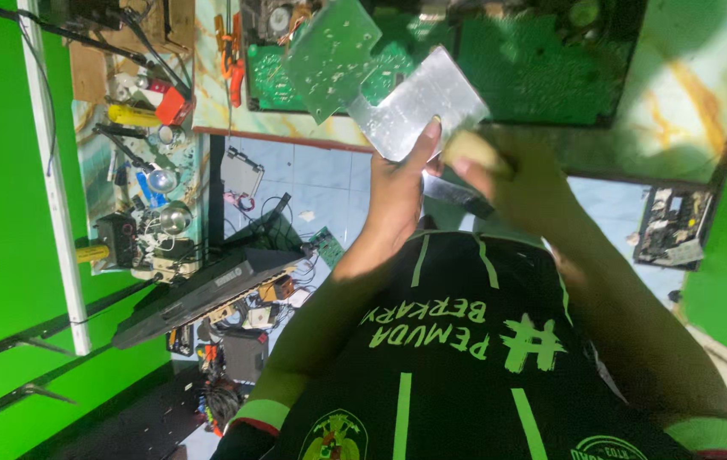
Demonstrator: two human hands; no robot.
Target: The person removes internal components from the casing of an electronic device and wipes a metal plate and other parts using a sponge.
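Observation:
My left hand [397, 192] is raised in front of my chest, thumb and fingers gripping the lower edge of a shiny flat metal plate [419, 102]. A pale green circuit board piece [329, 55] overlaps the plate's upper left; whether the two are joined is unclear. My right hand [512, 179], blurred, is curled close beside the left, just under the plate's right corner. A dark slim tool [459, 194] sticks out of it toward my left palm. My black shirt with green stripes [457, 366] fills the bottom of the view.
A bench with a marbled top [687, 94] at the top carries a large green circuit board [542, 68] and orange pliers [229, 51]. A cluttered shelf of tools [146, 170] stands on the left. A black flat device [201, 294] and loose parts lie on the tiled floor. Another board [670, 226] sits at right.

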